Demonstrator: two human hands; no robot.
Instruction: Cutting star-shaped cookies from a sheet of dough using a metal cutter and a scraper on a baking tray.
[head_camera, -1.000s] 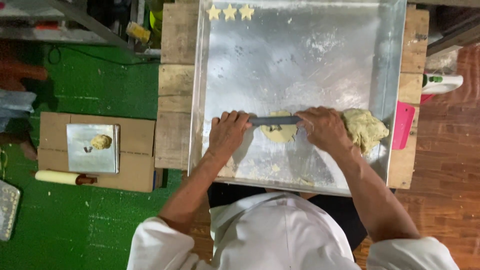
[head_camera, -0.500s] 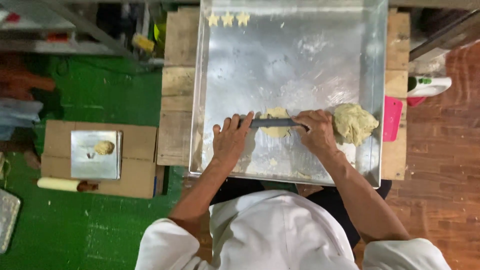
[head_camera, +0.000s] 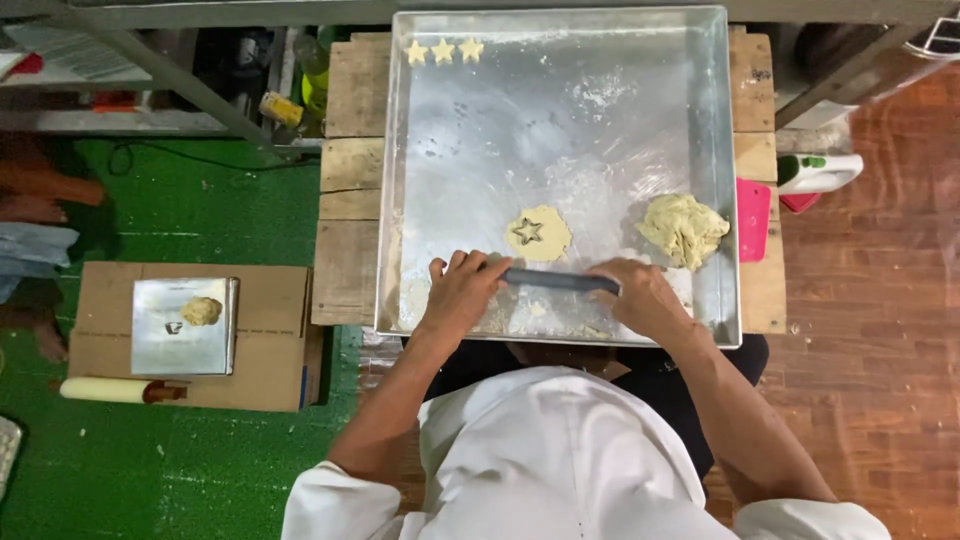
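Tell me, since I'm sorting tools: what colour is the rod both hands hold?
Dark grey, seen in the head view: the rod spans left hand and right hand.

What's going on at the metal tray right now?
A person holds a dark grey rolling bar with both hands, left hand and right hand, near the front edge of a large square metal tray. Just beyond the bar lies a flat round piece of pale dough with a star shape pressed into it. A rough lump of dough sits at the right, and three star-shaped dough cut-outs line the far left corner.
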